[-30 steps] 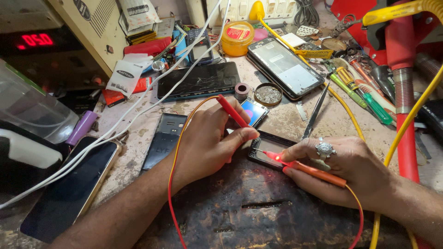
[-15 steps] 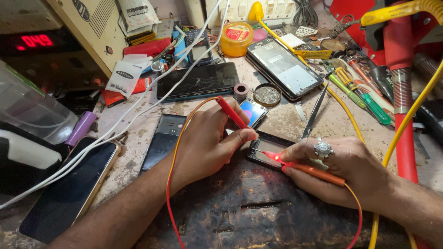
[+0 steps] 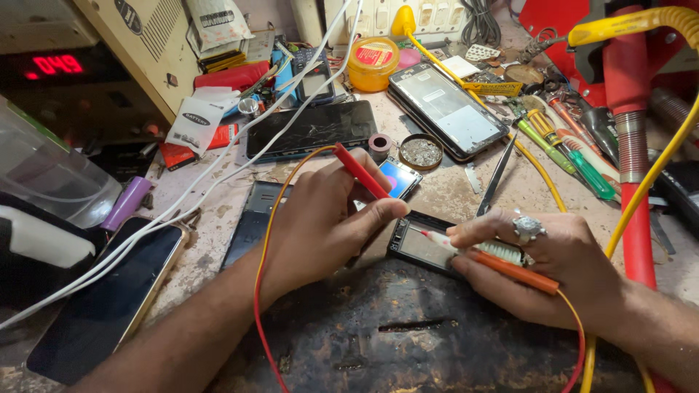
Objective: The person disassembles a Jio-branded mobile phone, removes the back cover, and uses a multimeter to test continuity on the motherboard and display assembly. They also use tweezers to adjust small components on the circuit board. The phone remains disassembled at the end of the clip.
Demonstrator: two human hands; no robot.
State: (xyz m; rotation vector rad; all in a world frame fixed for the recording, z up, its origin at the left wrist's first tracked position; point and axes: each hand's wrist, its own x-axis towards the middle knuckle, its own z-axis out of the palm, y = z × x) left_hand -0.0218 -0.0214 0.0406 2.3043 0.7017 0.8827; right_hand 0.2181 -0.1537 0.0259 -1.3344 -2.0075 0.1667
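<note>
Two probes [image 3: 362, 172] on opened phone [image 3: 424, 245]

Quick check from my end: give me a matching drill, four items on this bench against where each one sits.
Things:
1. red probe
2. orange probe
3. yellow tub
4. purple lighter

Places:
A. far side of the bench, beside the upturned phone
B. in the left hand
C. left side, beside the clear container
D. in the right hand

Pairs: 1-B, 2-D, 3-A, 4-C

Phone repair workbench, dismantled phones [image 3: 445, 107], screwdrivers [image 3: 575, 149]
</note>
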